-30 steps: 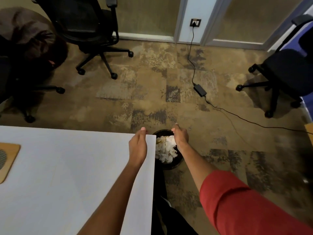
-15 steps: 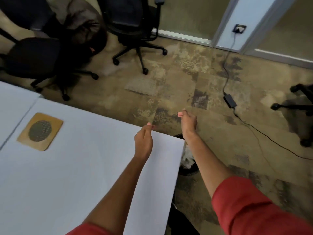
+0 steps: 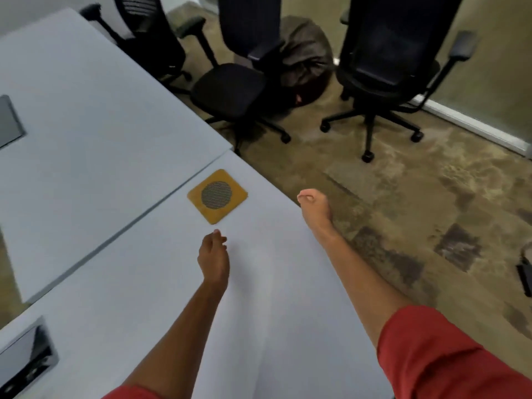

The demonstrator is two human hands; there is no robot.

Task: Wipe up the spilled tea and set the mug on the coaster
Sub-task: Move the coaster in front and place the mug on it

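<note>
A square tan coaster [image 3: 217,195] with a dark round centre lies on the white table [image 3: 144,283], close to the seam between two tabletops. My left hand [image 3: 214,259] hovers over the table just below the coaster, fingers loosely curled, holding nothing. My right hand [image 3: 313,204] is at the table's right edge, to the right of the coaster, fingers curled in and nothing in it. No mug and no spilled tea are in view.
A second white tabletop [image 3: 72,125] adjoins on the left. Grey cable hatches [image 3: 26,358] [image 3: 8,122] sit in both tops. Black office chairs [image 3: 230,90] [image 3: 385,70] and a dark bag [image 3: 305,56] stand on the patterned carpet [image 3: 431,197]. A power adapter [image 3: 525,279] lies far right.
My view has swung left, away from the bin of crumpled tissue. Both hands left the table corner and moved over the table toward the coaster, which now sits mid-frame.
</note>
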